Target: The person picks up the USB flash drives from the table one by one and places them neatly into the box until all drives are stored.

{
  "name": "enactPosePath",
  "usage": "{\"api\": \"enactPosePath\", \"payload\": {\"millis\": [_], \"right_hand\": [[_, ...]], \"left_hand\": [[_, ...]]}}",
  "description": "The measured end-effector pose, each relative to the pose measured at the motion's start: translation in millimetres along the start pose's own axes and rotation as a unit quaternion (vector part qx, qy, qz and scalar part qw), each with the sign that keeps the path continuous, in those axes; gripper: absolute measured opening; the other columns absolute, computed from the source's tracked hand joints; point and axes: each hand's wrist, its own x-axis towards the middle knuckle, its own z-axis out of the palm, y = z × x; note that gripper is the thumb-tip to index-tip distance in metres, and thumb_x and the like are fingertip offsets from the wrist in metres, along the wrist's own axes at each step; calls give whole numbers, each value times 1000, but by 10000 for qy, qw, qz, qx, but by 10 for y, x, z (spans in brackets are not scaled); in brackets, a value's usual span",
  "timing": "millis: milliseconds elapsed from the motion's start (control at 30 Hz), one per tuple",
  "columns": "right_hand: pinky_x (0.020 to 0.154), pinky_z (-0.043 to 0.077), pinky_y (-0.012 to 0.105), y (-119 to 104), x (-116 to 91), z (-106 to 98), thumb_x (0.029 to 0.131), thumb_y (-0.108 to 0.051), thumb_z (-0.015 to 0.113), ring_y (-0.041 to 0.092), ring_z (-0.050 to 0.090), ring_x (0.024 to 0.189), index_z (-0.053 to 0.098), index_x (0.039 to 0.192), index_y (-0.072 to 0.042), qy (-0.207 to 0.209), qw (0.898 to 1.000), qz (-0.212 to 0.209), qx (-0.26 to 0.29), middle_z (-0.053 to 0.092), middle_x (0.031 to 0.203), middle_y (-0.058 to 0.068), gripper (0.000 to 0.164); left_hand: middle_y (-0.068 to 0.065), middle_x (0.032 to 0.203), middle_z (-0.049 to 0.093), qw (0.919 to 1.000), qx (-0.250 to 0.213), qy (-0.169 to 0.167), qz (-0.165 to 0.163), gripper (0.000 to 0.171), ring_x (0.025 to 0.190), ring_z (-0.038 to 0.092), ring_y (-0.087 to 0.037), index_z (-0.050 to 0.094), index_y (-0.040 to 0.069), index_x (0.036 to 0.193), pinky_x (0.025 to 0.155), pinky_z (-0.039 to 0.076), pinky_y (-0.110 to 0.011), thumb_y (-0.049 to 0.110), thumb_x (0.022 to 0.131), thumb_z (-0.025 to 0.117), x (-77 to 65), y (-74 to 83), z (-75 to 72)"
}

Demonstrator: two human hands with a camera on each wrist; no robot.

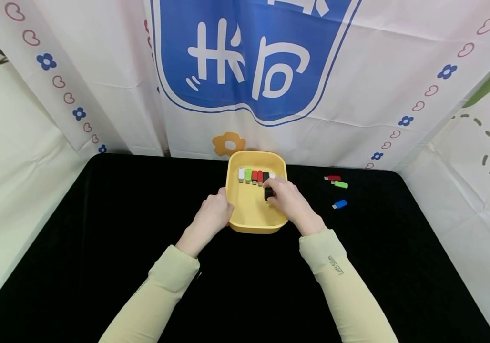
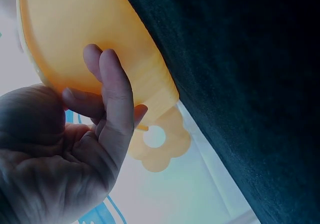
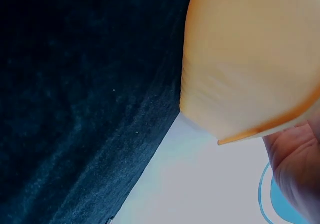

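A yellow plastic bin (image 1: pixel 249 216) stands on the black table with a row of USB flash drives along its far part. From the left come a white flash drive (image 1: pixel 241 174), a green one (image 1: pixel 248 175), two red ones (image 1: pixel 254 176) and a black one (image 1: pixel 266 176). Another white one is partly hidden by my right hand (image 1: pixel 290 197). That hand reaches over the bin's right side and pinches a black flash drive (image 1: pixel 268 193) just in front of the row. My left hand (image 1: pixel 212 212) grips the bin's left rim, its fingers against the outer wall (image 2: pixel 135 39).
Right of the bin, a red flash drive (image 1: pixel 334 178), a green flash drive (image 1: pixel 340 184) and a blue flash drive (image 1: pixel 340 204) lie on the black tablecloth (image 1: pixel 245 286). Behind the table's far edge hangs a white printed curtain (image 1: pixel 339 138).
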Motion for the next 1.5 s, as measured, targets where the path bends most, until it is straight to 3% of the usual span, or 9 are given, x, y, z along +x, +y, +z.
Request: {"api": "enactPosePath", "payload": {"millis": [333,800,1500], "right_hand": [[96,54,44,-15,48,43,88,2,71,31,64,114,65,121,-2,-323,9992,98,-202,67,123,17,34],[88,55,40,-25,78,105,87,0,72,28,66,100,64,119,-4,-409,9959,-4,-810,69,111,15,33],[80,57,40,-15,109,170,84,0,77,32,67,98,61,125,-3,-331,9923,-144,-1186,65,114,18,44]], "left_hand": [[-11,74,60,10000,45,5,34,29,53,59,-20,50,-3,124,44,43,-25,13,100,50,-2,-7,2],[-11,74,60,9999,70,7,73,27,52,58,-19,50,-3,121,43,43,-24,13,100,50,-10,2,-1],[-11,73,60,10000,53,38,70,26,52,58,-19,50,-3,121,43,43,-24,13,99,49,-5,-2,1]]}}
